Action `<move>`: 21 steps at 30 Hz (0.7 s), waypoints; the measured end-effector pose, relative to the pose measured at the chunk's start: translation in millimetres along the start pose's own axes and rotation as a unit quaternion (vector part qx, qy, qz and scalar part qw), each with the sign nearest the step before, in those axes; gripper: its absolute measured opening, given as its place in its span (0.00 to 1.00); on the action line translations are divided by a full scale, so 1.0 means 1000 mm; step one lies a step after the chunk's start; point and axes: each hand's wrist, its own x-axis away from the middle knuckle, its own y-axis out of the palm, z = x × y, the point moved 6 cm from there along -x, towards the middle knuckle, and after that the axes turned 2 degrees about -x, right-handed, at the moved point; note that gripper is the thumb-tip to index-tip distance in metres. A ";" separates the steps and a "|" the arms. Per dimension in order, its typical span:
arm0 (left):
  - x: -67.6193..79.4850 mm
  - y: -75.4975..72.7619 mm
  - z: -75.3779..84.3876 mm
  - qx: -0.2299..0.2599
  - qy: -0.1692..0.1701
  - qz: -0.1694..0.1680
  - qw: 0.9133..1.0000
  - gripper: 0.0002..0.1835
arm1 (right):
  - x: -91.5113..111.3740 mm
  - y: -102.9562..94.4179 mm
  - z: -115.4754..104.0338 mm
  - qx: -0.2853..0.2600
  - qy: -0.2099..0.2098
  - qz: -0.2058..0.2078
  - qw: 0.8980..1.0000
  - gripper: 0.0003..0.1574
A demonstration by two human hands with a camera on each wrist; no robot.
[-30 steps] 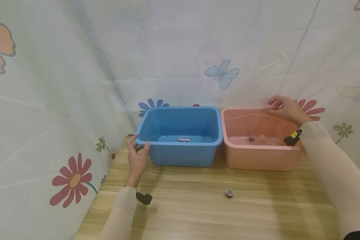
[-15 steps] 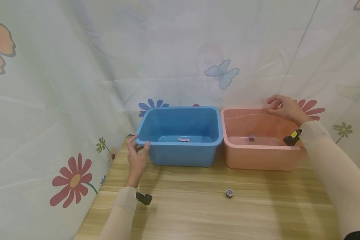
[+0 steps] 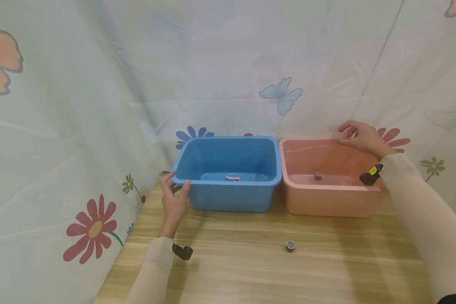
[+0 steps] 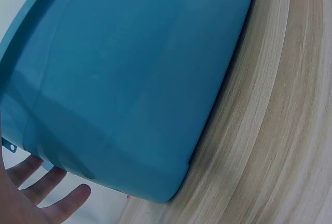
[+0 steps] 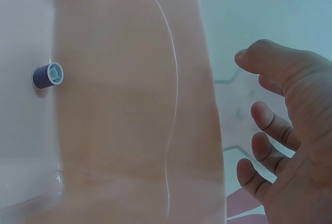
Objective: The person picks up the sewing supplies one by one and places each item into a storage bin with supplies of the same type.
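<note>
My left hand (image 3: 173, 205) holds the front left corner of the blue plastic bin (image 3: 232, 196), with thumb and index finger at its rim. In the left wrist view, other fingers (image 4: 70, 203) stretch below the rim beside the end wall. My right hand (image 3: 361, 137) hovers at the back rim of the pink bin (image 3: 334, 202), fingers loosely bent, nothing between them. A small purple spool (image 5: 47, 75) with white ends lies on the pink bin's floor. Inside the blue bin is a small pink-and-white piece (image 3: 233, 178), too small to make out.
Another small dark spool-like piece (image 3: 290, 246) stands on the wood-grain table (image 3: 232, 261) in front of the bins. Both bins sit side by side, rims close together. A flower-and-butterfly printed curtain (image 3: 220, 63) hangs right behind them and along the left side.
A pale orange blur inside the pink bin, seen one second ago, no longer shows. Both hands and both bins stay almost where they were.
</note>
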 end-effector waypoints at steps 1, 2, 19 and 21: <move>0.000 0.000 0.000 0.001 -0.001 0.000 1.000 0.36 | 0.000 0.000 -0.001 -0.001 0.000 -0.001 1.000 0.28; 0.000 0.000 0.000 0.001 -0.001 0.000 1.000 0.36 | 0.001 0.000 -0.001 -0.002 0.000 -0.003 1.000 0.29; 0.000 0.000 0.001 -0.011 -0.009 -0.002 1.000 0.36 | 0.004 0.000 -0.010 -0.004 -0.003 -0.047 0.999 0.38; 0.000 0.000 0.001 -0.011 -0.009 -0.002 1.000 0.36 | 0.006 0.000 -0.013 -0.005 -0.005 -0.048 0.999 0.38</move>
